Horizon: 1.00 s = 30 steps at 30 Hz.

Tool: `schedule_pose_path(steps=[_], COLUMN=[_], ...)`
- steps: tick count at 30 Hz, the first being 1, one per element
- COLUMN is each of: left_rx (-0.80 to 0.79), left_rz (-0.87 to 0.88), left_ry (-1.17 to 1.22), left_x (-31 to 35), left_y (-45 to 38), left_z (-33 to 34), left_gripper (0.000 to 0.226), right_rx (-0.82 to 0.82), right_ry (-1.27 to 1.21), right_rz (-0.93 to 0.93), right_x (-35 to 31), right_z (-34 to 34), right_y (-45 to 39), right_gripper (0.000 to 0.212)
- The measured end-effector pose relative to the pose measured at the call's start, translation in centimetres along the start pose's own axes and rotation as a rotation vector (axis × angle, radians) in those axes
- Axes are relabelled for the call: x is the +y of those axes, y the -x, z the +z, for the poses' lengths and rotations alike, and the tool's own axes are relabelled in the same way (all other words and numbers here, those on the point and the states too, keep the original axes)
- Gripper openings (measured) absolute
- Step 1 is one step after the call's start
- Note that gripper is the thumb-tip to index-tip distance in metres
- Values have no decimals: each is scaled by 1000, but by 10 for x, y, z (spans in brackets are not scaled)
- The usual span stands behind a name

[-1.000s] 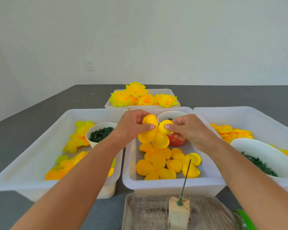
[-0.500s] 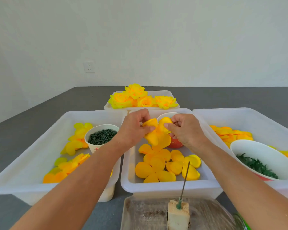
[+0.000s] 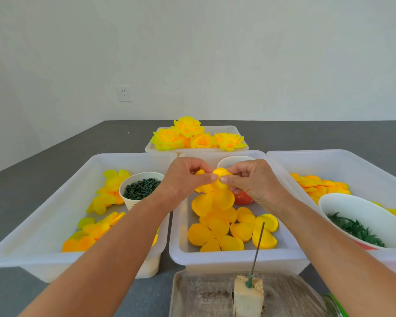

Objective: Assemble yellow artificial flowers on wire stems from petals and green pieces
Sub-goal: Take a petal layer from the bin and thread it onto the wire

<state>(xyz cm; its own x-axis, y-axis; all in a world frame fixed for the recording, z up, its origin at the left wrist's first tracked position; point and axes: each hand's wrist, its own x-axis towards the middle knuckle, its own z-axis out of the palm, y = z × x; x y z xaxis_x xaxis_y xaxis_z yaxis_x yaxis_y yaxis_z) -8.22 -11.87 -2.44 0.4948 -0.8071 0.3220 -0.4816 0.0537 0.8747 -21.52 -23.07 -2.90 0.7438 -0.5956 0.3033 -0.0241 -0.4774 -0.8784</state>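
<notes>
My left hand (image 3: 183, 180) and my right hand (image 3: 252, 182) meet above the middle white tub (image 3: 238, 259), both pinching the same yellow petal piece (image 3: 215, 193), whose lobes hang down below my fingers. More flat yellow petal pieces (image 3: 217, 234) lie in that tub. A thin wire stem (image 3: 258, 244) stands upright in a foam block (image 3: 248, 294) at the near edge. A paper cup (image 3: 133, 202) in the left tub holds small dark green pieces (image 3: 142, 187). A white bowl (image 3: 343, 207) in the right tub holds green leafy pieces (image 3: 354, 229).
Finished yellow flowers (image 3: 192, 136) fill a white tray at the back. The left tub (image 3: 32, 248) and right tub (image 3: 352, 156) hold more yellow petals. A red and white cup (image 3: 242, 197) sits behind my right hand. A clear tray (image 3: 204, 296) holds the foam block.
The two hands have drawn closer together and bunched the petal piece between their fingertips; its top lobes are folded in.
</notes>
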Motion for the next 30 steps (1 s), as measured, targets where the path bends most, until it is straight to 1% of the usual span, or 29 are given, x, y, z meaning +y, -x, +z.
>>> schedule_pose_path(steps=[3, 6, 9, 12, 13, 14, 16, 18, 19, 23, 26, 30], left_rx=[-30, -61, -22, 52, 59, 51, 14, 1, -1, -15, -29, -14], left_rz=[33, 75, 162, 167, 160, 150, 120, 99, 101, 78, 72, 77], left_ry=[-39, -119, -239, -317, -314, -278, -109, 50, 88, 106, 58, 105], left_x=[1, 1, 1, 0, 0, -1, 0, 2, 3, 3, 1, 2], left_y=[0, 0, 0, -2, -2, -2, -3, -2, -2, -1, -1, -1], left_z=[0, 3, 6, 4, 3, 3, 2, 2, 2, 5, 6, 4], left_gripper=[20, 20, 20, 30, 29, 25, 18, 20, 21, 17, 16, 17], right_rx=[47, 47, 30, -48, -51, -34, 8, -2, -5, 59, 82, 76], right_ry=[-122, -48, 42, 30, 19, 16, -10, -114, -156, -162, -135, -183], right_rz=[50, 14, -51, -86, -84, -75, -35, 25, 49, 51, 43, 33], right_x=[0, 0, -2, -4, -3, -3, -3, -4, -4, -7, -6, -5], right_z=[1, 2, 2, 2, 3, 3, 3, 3, 2, -2, -2, -2], right_y=[-1, 0, 1, 2, 1, 1, 0, 0, 0, 1, 2, 2], right_gripper=[14, 8, 5, 18, 21, 21, 17, 13, 12, 2, 10, 10])
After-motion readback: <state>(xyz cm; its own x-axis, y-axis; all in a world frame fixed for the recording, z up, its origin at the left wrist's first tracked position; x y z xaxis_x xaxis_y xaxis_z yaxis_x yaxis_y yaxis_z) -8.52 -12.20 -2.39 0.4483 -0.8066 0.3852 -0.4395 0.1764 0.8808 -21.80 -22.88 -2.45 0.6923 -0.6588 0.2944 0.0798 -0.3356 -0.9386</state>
